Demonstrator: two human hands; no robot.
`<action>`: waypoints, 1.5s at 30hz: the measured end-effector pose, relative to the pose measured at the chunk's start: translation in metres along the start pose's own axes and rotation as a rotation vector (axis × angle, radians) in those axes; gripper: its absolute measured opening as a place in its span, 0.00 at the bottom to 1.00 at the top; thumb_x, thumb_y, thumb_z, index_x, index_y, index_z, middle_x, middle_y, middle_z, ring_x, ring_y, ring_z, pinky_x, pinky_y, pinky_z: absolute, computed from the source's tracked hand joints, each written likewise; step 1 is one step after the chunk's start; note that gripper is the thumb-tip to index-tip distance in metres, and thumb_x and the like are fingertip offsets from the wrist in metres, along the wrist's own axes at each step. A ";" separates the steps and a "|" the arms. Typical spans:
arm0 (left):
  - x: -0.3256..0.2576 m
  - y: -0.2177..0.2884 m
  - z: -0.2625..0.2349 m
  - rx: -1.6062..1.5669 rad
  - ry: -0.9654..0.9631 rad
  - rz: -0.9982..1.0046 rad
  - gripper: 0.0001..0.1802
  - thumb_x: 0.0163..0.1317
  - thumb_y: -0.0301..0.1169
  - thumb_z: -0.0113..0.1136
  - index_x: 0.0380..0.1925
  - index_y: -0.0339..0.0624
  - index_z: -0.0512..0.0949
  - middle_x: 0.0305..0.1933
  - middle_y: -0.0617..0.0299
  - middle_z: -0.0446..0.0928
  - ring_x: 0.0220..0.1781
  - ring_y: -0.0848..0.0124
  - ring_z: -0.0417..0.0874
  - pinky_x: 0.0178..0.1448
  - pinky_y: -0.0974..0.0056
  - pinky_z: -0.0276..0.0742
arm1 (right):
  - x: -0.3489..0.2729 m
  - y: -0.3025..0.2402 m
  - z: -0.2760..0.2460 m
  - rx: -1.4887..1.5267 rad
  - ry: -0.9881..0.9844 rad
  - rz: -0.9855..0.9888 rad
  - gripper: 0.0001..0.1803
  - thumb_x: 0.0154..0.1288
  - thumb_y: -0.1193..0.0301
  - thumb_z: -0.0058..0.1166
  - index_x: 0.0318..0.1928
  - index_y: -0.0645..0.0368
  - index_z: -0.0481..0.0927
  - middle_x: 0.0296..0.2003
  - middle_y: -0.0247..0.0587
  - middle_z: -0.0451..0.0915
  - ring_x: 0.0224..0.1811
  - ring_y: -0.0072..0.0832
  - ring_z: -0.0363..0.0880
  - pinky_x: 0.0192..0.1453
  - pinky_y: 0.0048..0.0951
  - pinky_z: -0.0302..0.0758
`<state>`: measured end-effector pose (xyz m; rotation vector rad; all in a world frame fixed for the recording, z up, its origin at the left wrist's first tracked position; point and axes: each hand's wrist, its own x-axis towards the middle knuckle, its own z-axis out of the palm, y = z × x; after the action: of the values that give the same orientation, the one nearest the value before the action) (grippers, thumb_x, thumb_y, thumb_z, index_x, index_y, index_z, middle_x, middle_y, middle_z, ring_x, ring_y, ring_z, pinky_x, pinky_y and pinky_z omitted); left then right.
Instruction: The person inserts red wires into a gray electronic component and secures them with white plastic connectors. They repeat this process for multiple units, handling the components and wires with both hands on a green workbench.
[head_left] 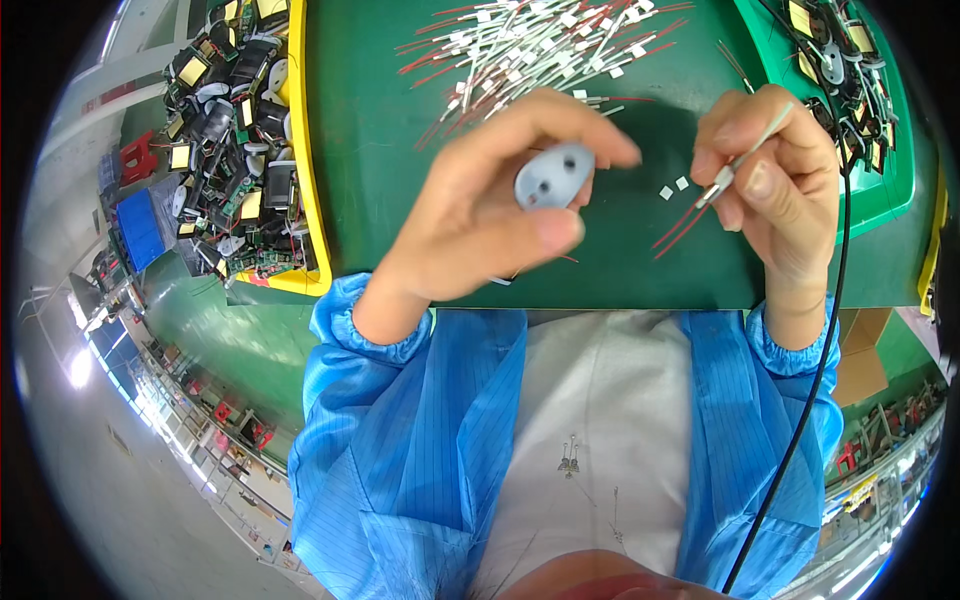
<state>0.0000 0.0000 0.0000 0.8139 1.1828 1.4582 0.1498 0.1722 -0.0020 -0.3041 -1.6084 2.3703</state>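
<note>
The left hand (pixel 490 215) covered part of the pale grey oval piece (pixel 553 176), so its lower edge stayed unseen. Right of that piece, the right hand (pixel 775 185) hid the upper end of the thin wired probe (pixel 722 185). Above the piece, the pile of red-leaded parts (pixel 540 45) was cut off by the picture's top edge. Far left of it, the yellow tray (pixel 305 180) held small assemblies (pixel 235 130) too tangled to tell apart.

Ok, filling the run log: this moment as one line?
left hand: holds grey oval part | right hand: holds red-leaded wire | green mat
</note>
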 end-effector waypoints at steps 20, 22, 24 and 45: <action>0.001 -0.004 0.010 0.271 -0.094 0.132 0.04 0.51 0.24 0.61 0.22 0.35 0.79 0.25 0.59 0.73 0.26 0.73 0.69 0.29 0.70 0.61 | -0.002 0.004 0.005 0.043 0.135 -0.152 0.11 0.65 0.67 0.49 0.39 0.63 0.71 0.32 0.44 0.73 0.20 0.14 0.58 0.22 0.14 0.57; 0.001 -0.002 0.008 0.277 -0.051 0.144 0.05 0.51 0.26 0.61 0.24 0.34 0.79 0.25 0.59 0.73 0.26 0.73 0.69 0.29 0.70 0.62 | 0.000 0.005 -0.008 0.045 0.176 -0.228 0.10 0.67 0.67 0.46 0.41 0.62 0.71 0.33 0.43 0.71 0.21 0.14 0.58 0.23 0.13 0.57; 0.002 0.001 0.008 0.294 0.057 0.169 0.07 0.51 0.28 0.62 0.25 0.34 0.78 0.25 0.58 0.73 0.26 0.72 0.69 0.29 0.69 0.62 | -0.002 0.003 -0.006 -0.022 0.150 -0.204 0.12 0.65 0.66 0.49 0.41 0.63 0.71 0.32 0.43 0.72 0.22 0.15 0.60 0.24 0.14 0.58; 0.002 -0.010 0.020 0.479 0.095 0.323 0.03 0.51 0.25 0.63 0.27 0.37 0.82 0.25 0.61 0.74 0.26 0.73 0.70 0.29 0.71 0.64 | -0.002 0.011 0.017 -0.168 -0.082 -0.107 0.15 0.58 0.66 0.57 0.38 0.66 0.74 0.32 0.41 0.73 0.34 0.25 0.68 0.36 0.24 0.65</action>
<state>0.0209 0.0068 -0.0043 1.3233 1.5576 1.5001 0.1450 0.1526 -0.0058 -0.1506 -1.8178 2.2002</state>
